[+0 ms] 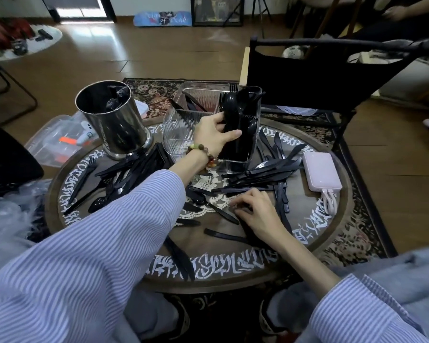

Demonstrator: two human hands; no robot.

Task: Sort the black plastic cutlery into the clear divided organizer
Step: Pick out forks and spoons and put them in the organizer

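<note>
The left hand [212,134] reaches over the clear divided organizer [183,129], fingers and thumb curled round a bunch of upright black spoons [234,112] standing in its right-hand compartment. That compartment is packed with dark cutlery, fork tines poking up at the back. The compartment just left of the hand, ribbed and see-through, looks bare, while a rear one holds a few black pieces lying aslant. A beaded bracelet [203,155] circles the wrist.

The right hand [254,209] rests nearer the body with fingers bent down onto loose black knives [263,175] on the round table [307,246] — whether it pinches one cannot be told. More knives fan out beyond its fingertips toward the organizer's base; forks and spoons [114,179] sprawl on the left side beneath the striped sleeve.

A steel canister [112,120] stands just left of the organizer. A pink power bank [321,173] lies near the right rim, beside the knives. A black chair [315,78] stands close behind the organizer.
</note>
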